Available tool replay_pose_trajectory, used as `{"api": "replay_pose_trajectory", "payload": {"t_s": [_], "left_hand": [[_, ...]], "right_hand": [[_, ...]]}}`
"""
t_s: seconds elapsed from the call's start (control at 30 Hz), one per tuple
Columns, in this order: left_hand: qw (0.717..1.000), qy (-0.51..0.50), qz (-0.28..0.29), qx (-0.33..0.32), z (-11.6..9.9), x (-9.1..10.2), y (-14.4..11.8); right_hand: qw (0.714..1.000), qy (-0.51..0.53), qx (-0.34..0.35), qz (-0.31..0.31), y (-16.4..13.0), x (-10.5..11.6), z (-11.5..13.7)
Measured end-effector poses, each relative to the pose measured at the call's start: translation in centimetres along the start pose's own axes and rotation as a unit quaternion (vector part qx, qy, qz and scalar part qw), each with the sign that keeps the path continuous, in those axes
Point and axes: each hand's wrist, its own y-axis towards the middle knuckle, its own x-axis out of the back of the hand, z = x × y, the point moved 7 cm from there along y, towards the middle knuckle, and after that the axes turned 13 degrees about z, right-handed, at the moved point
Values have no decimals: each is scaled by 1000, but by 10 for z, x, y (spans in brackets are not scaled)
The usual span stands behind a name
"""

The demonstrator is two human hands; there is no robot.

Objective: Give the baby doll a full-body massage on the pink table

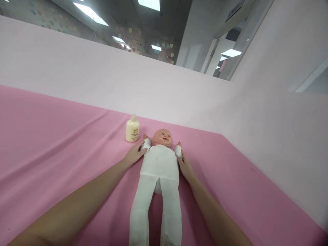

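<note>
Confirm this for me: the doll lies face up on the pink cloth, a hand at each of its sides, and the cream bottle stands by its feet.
Not quite. In the head view the cream bottle stands up by the doll's head, not its feet. The rest holds: the doll lies face up on the pink cloth, with the left hand and the right hand at its sides.

This looks like an office partitioned for staged work. Beyond the hands, pale partition walls (pixel 102 78) rise; ceiling light panels (pixel 89 12) glow overhead.
</note>
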Motion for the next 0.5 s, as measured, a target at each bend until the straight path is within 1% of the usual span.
{"api": "replay_pose_trajectory", "payload": {"t_s": [0.07, 0.23, 0.4, 0.5], "left_hand": [[999, -39, 3, -12, -2, 0, 0], [987, -154, -4, -46, -7, -1, 1], [957, -285, 12, -57, 0, -5, 7], [944, -323, 19, -55, 4, -6, 10]], "right_hand": [[1000, 26, 1, -7, 0, 2, 0], [993, 108, 37, -4, -3, 4, 8], [973, 223, 45, 21, -2, 1, 9], [960, 273, 61, 33, -1, -1, 10]]}}
